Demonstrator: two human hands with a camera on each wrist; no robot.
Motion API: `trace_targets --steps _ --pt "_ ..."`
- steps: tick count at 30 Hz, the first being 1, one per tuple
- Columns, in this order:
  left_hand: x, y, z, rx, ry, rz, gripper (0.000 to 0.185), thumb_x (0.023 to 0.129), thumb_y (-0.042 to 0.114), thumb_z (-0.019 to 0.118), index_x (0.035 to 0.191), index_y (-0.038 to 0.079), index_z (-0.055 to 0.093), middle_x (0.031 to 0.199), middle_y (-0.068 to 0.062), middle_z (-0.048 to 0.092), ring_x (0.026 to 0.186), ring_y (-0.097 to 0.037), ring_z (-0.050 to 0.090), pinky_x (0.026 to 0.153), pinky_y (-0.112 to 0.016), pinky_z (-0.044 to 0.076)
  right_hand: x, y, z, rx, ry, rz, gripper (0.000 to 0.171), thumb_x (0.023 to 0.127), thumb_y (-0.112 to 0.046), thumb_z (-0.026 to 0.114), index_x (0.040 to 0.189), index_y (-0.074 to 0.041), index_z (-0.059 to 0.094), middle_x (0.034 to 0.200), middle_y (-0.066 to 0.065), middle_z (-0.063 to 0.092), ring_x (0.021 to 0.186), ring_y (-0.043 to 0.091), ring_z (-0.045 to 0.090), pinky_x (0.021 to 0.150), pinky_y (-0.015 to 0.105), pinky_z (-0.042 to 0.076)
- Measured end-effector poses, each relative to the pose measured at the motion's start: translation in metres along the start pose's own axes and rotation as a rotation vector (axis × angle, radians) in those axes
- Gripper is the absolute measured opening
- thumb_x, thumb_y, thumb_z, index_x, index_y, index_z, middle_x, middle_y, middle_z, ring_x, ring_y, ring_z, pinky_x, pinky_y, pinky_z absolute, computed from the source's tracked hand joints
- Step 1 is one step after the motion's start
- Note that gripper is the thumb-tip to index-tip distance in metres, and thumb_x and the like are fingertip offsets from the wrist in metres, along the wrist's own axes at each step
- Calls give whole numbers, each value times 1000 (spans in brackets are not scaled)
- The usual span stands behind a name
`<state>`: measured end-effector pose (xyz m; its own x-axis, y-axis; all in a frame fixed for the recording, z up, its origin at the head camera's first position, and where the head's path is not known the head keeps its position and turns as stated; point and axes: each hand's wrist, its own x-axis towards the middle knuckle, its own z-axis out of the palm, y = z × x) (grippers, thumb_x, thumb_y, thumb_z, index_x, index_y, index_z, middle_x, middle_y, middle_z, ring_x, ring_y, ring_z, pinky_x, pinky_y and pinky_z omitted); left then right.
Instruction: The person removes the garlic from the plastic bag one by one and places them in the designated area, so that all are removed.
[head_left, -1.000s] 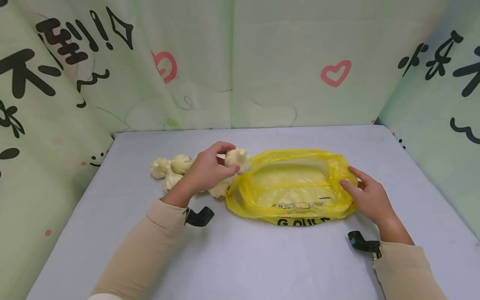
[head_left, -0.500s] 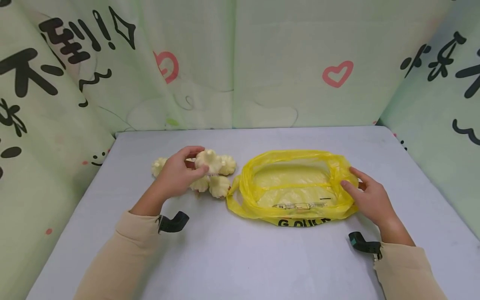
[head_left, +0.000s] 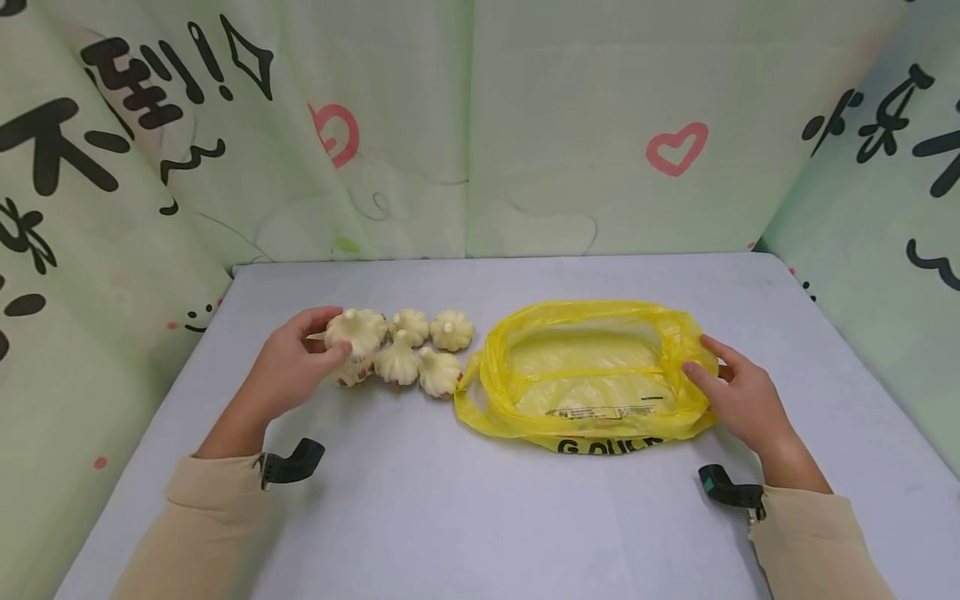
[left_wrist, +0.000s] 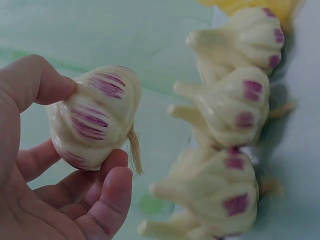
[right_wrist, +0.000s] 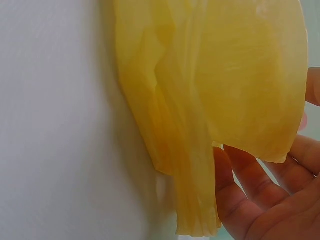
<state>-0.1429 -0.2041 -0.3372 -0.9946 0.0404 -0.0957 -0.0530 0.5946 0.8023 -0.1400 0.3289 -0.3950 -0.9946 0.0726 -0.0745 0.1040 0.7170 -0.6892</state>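
Note:
My left hand (head_left: 294, 364) holds a white garlic bulb (head_left: 358, 333) between thumb and fingers, over the left end of a group of garlic bulbs. In the left wrist view, purple streaks mark the held garlic bulb (left_wrist: 95, 117), and a tuft of root fibre sticks out of it. Several more garlic bulbs (head_left: 397, 362) lie close together on the table, one partly hidden under the held one. To their right lies a yellow plastic bag (head_left: 592, 433), its mouth spread wide. My right hand (head_left: 742, 402) pinches the bag's right rim. Yellow film (right_wrist: 245, 75) fills much of the right wrist view.
A white-covered table (head_left: 510, 517) carries everything. Pale green printed curtains (head_left: 555, 167) stand behind it and along both sides. The bag's left handle loop (head_left: 471, 408) reaches close to the nearest garlic bulb.
Carrying the garlic bulb, my left hand has moved left from beside the bag, across the other bulbs, uncovering those it hid. My right hand stays at the bag's rim.

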Motion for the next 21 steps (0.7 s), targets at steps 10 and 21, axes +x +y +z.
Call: trace_targets --steps 10,21 --pt "-13 -26 -17 62 51 -39 64 98 33 62 152 6 40 146 -22 45 117 -35 52 80 -37 49 0 1 1 1 6 -3 76 103 -49 48 157 0 24 151 38 28 127 56 34 97 67 41" --pt "-19 -53 -30 76 62 -95 67 99 36 59 153 4 37 147 -25 43 122 -40 48 82 -39 48 0 0 2 -7 14 -6 76 104 -48 48 156 2 24 150 39 29 126 56 35 96 65 43"
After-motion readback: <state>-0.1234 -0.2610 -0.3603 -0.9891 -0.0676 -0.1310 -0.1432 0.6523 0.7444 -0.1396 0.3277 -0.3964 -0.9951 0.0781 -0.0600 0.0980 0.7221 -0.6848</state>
